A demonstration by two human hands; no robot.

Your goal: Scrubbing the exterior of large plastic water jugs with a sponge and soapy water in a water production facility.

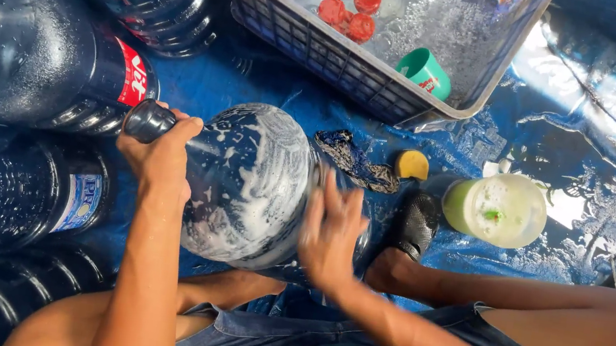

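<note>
Left fingers: my left hand [160, 155] is wrapped tight round the neck of the big soapy water jug [249, 185], just behind its dark mouth.
Right fingers: my right hand [331, 237] lies spread and flat against the jug's base end, blurred; it grasps nothing.
Jug: on its side across my lap, over the wet blue tarp [576, 123], foam streaking the inside.
Doing it well: I judge a firm hold at the neck and a flat palm on the base best, so the suds reach every wall.
Close by: dark cloth [355, 160], yellow sponge [412, 164], pale green soap tub [496, 208].
Further out: grey crate [326, 54] with red caps [349, 8] and a green cap [425, 71]; dark blue jugs [15, 64] stacked at my left.
</note>
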